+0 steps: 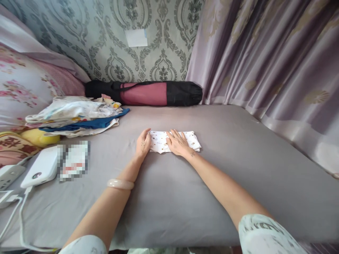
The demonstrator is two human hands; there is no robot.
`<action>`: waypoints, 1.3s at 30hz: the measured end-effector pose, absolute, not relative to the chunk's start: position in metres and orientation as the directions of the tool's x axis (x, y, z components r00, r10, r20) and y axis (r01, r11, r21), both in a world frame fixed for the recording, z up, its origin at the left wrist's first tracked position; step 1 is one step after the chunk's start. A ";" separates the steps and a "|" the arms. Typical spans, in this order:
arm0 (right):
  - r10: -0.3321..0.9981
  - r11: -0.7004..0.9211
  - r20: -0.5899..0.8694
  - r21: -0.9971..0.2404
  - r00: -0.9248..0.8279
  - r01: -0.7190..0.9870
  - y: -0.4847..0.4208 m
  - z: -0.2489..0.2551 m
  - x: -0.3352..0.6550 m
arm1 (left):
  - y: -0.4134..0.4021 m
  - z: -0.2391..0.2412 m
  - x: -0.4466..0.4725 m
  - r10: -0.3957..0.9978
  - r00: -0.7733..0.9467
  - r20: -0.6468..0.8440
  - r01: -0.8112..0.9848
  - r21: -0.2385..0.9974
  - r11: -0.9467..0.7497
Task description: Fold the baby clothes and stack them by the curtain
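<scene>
A small white patterned cloth [190, 139] lies folded into a flat rectangle on the grey bed sheet [225, 176]. My right hand [178, 143] rests flat on top of the cloth with its fingers spread, open. My left hand [143, 143] touches the cloth's left edge, with its fingers together and stretched out, also open. A pale bangle [120, 183] sits on my left forearm.
A pile of folded clothes [79, 116] lies at the left. A black and red rolled bag [144, 93] lies along the patterned wall. Pillows [23, 88], a yellow toy [39, 137], a white power bank [39, 169] and cables [16, 215] sit far left. Curtains [278, 70] hang on the right.
</scene>
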State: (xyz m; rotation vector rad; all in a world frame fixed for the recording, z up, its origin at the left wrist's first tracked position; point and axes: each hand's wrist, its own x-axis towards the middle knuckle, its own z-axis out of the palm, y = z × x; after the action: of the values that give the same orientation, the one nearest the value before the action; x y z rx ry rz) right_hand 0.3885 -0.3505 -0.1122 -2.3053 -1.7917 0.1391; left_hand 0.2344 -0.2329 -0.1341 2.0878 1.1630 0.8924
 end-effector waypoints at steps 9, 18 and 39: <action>0.966 -0.219 0.086 -0.230 0.244 0.948 -0.328 -0.108 0.371 | -0.230 -0.133 0.233 0.879 0.394 0.267 0.550 0.698 -0.458; 0.967 -0.221 0.081 -0.201 0.241 0.954 -0.327 -0.113 0.368 | -0.231 -0.131 0.234 0.906 0.337 0.254 0.502 0.766 -0.401; 0.971 -0.178 0.113 -0.248 0.211 0.952 -0.302 -0.113 0.327 | -0.241 -0.117 0.236 0.943 0.281 0.179 0.326 0.906 -0.269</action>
State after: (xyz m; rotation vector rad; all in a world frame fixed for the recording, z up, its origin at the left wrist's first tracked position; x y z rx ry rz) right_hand 0.3274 -0.3018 -0.1126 -2.2241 -1.8186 0.1011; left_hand 0.2358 -0.2414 -0.1170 1.7612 1.1564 0.9856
